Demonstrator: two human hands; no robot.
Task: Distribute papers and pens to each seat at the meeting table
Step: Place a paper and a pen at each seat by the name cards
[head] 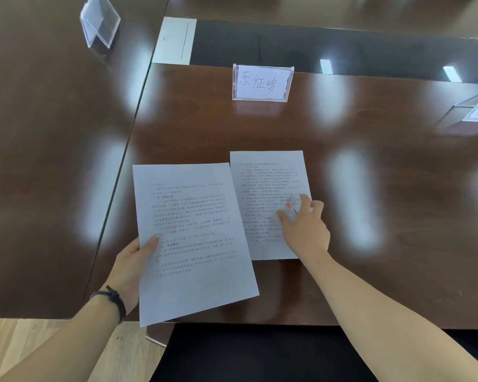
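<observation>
On table sheet, right hand pinches blurred pen; left hand grips spare sheets alongside.

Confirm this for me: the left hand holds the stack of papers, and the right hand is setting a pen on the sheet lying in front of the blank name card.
Not quite: the name card is not blank; the head view shows handwritten characters on it. The rest stands: the left hand holds the stack of papers, and the right hand is setting a pen on the sheet lying in front of that card.
</observation>
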